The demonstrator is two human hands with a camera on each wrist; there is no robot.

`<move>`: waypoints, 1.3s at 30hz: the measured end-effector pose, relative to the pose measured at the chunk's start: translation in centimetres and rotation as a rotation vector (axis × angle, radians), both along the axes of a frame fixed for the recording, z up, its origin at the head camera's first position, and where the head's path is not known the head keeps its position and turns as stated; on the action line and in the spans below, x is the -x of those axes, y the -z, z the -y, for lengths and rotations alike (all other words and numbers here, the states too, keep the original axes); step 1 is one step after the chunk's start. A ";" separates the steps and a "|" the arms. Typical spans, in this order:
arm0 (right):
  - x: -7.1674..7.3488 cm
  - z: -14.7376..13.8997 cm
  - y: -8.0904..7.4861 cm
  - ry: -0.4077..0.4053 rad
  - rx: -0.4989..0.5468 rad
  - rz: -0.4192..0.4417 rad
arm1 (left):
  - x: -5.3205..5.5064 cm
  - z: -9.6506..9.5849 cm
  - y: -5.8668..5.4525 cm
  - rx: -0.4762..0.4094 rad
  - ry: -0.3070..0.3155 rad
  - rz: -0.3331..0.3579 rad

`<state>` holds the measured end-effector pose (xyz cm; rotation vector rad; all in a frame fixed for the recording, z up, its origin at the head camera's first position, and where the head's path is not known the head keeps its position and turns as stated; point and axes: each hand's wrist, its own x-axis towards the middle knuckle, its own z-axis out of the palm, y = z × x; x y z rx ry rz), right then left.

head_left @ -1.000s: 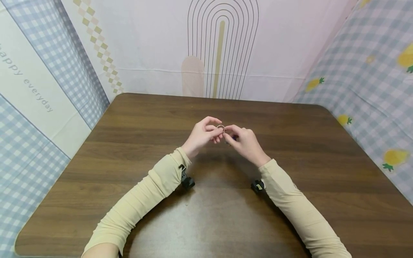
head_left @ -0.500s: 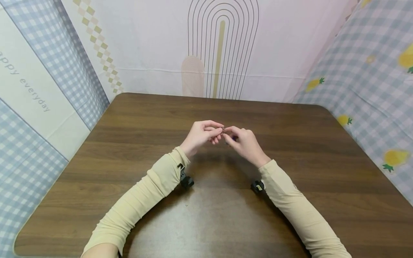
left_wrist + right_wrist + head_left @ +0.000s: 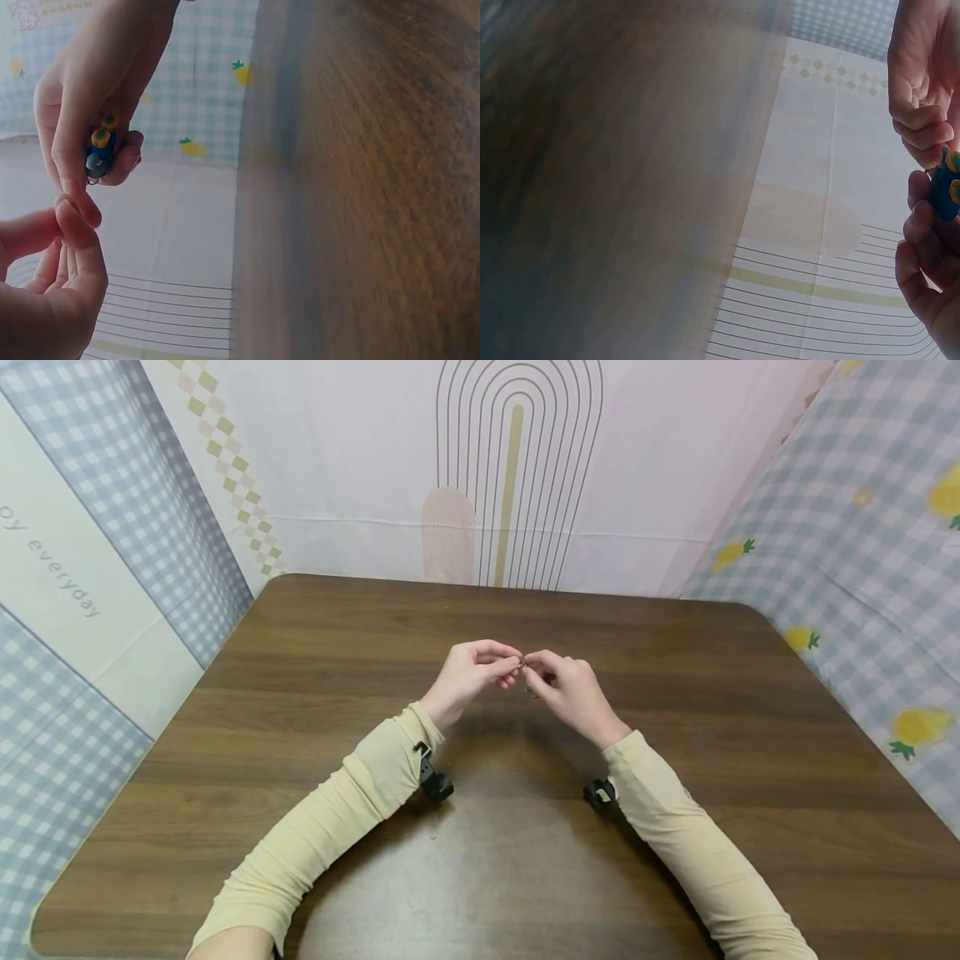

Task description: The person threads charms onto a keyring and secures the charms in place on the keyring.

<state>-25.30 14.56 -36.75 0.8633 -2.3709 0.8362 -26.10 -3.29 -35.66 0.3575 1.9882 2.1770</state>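
In the head view my left hand (image 3: pixel 467 677) and right hand (image 3: pixel 572 693) meet fingertip to fingertip above the table's middle. Between the left thumb and forefinger is the thin metal ring (image 3: pixel 60 238) of a keychain, mostly covered by the fingers. My right thumb and forefinger pinch at the same spot, where a bit of metal shows. A small blue charm (image 3: pixel 100 152) with round orange and green parts hangs within the right hand's curled fingers. The right wrist view shows the blue charm (image 3: pixel 946 191) at its edge, beside the right fingers.
Beneath both hands spreads a brown wood-grain table (image 3: pixel 360 635). A white printed cloth (image 3: pixel 352 468) hangs behind it, with blue checked cloths at both sides. Black wrist cameras sit on the left sleeve (image 3: pixel 375 768) and the right sleeve (image 3: pixel 675 818).
A second ago the ring stood visible as a loop; the left fingers have closed over it and moved slightly right, toward the right fingertips. The right hand has hardly moved.
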 end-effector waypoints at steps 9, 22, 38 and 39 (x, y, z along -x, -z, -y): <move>-0.1 0.0 0.0 -0.006 0.002 -0.005 | 0.0 0.0 0.1 0.023 0.015 -0.043; -0.1 -0.2 -0.2 -0.030 0.004 0.040 | 0.3 0.4 0.0 0.086 0.007 -0.063; 0.5 -1.8 -1.1 -0.026 0.034 0.348 | 1.0 2.0 -0.1 0.535 -0.031 -0.182; 0.5 -2.0 -1.1 -0.039 0.034 0.378 | 1.0 2.0 -0.1 0.554 -0.029 -0.172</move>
